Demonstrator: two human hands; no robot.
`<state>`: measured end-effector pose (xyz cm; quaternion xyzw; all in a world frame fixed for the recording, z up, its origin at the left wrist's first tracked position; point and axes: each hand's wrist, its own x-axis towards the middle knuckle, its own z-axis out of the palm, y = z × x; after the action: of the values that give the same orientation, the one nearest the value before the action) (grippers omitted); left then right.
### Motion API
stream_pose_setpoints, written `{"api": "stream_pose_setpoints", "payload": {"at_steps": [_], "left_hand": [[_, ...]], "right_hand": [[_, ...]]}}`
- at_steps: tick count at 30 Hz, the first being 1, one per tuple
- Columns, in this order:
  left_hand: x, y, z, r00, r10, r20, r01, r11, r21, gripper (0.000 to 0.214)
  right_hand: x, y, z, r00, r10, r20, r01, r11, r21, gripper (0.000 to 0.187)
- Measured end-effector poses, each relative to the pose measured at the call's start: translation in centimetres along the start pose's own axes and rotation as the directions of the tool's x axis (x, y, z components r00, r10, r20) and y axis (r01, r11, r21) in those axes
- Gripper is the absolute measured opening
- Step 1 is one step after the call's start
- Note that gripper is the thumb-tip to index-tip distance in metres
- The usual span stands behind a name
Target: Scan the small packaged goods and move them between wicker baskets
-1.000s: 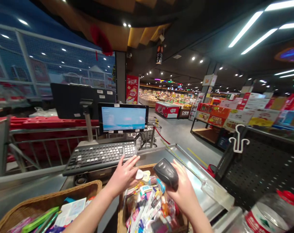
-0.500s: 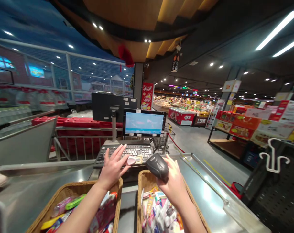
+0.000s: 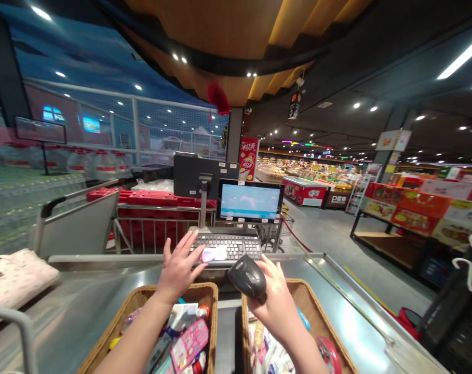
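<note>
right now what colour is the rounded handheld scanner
The scanner is black, clearest in the head view.

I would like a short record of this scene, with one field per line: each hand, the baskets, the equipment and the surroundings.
Left hand: holds a small pale item at the fingertips, in front of the keyboard
Right hand: grips a black scanner
Left basket: wicker, with mixed small goods, partly hidden by the left forearm
Right basket: wicker, also with small goods, partly hidden by the right forearm
Screen: lit, text unreadable
Counter: metal, under both baskets
Far left: pale patterned bag
</note>
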<state>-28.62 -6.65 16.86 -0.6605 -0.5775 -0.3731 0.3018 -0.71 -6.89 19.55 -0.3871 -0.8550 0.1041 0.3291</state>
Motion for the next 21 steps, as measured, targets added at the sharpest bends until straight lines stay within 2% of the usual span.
{"api": "stream_pose_setpoints", "payload": {"at_steps": [12,17,21], "left_hand": [[-1.4,-1.8,-2.0,0.999,-0.039,0.013,0.038,0.998,0.055,0.028],[-3.2,-3.1,-2.8,0.995,-0.039,0.088,0.028,0.993,0.119,0.03],[-5.2,-4.0,-3.5,0.988,-0.107,0.109,0.087,0.981,0.173,0.03]], "right_hand": [[-0.5,-2.0,1.3,1.0,-0.013,0.025,0.013,1.0,0.011,0.059],[-0.6,-2.5,2.4,0.998,-0.036,0.049,0.034,0.999,0.033,0.061],[-0.6,-3.3,3.3,0.995,-0.055,0.087,0.05,0.997,0.057,0.061]]}}
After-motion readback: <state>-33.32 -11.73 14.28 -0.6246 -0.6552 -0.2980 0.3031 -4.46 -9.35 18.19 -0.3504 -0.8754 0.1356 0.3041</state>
